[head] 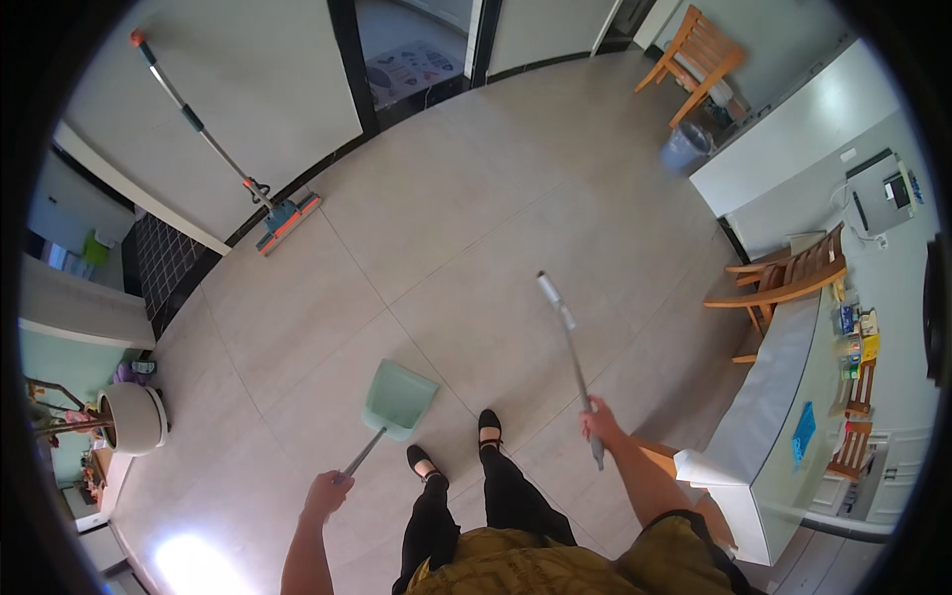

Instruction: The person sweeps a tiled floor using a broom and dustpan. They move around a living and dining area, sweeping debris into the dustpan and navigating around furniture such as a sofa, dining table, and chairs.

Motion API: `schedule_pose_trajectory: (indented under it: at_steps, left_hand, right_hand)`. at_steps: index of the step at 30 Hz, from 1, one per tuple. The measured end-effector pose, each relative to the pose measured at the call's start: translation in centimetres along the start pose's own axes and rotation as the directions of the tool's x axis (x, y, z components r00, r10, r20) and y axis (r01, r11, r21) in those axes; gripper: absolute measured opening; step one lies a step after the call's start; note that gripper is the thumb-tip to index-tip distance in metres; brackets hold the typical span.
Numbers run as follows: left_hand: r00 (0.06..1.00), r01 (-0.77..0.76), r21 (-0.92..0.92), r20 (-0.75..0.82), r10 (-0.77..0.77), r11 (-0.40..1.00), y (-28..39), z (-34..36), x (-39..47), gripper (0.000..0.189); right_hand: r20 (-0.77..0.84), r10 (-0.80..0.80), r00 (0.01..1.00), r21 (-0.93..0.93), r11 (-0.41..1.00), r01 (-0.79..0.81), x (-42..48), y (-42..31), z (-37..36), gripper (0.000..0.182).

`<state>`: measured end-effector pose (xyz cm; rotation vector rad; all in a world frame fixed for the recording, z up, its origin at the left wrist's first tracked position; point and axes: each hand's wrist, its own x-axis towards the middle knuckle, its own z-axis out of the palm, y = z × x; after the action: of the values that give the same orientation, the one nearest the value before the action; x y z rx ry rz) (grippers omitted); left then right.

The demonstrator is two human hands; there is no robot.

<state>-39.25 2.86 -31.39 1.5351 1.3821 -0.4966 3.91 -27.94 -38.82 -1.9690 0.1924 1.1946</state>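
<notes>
My left hand (329, 494) grips the metal handle of a pale green long-handled dustpan (401, 394). The pan lies over the tiled floor, just ahead of my left shoe. In my right hand (601, 422) is a slim grey pole (575, 349), held near its grey grip end. It points forward and slightly left, and a white sleeve or label shows near its far dark tip. No brush head is visible on the pole.
A squeeze mop (279, 216) leans on the wall at left. At right are a covered dining table (766, 439), wooden chairs (788, 282) and a blue waste bin (686, 145). A potted plant (137, 420) stands at left. An open doorway (416, 59) lies ahead.
</notes>
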Motion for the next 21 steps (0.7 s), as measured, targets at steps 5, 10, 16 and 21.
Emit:
schedule_pose_trajectory:
  at_steps: [5,10,16,21]
  left_hand:
    - [0.980,0.192,0.028,0.041,-0.193,0.981,1.6,1.1,-1.8,0.026]
    - [0.955,0.284,0.030,0.084,-0.286,0.958,2.1,2.0,-2.7,0.026]
    - [0.953,0.280,0.050,0.104,-0.284,0.959,2.3,3.1,-3.1,0.024]
    - [0.973,0.196,0.013,0.122,-0.196,0.980,2.3,2.9,-2.8,0.024]
  right_hand:
    - [-0.171,-0.057,0.984,0.001,0.998,0.058,7.4,-2.0,-5.6,0.057]
    - [-0.212,-0.031,0.977,-0.024,0.999,0.026,11.9,-4.5,-8.8,0.052]
    - [-0.124,0.037,0.992,-0.078,0.996,-0.047,11.2,-3.4,-6.7,0.048]
    - [0.030,0.040,0.999,-0.304,0.952,-0.029,3.8,1.3,-0.4,0.052]
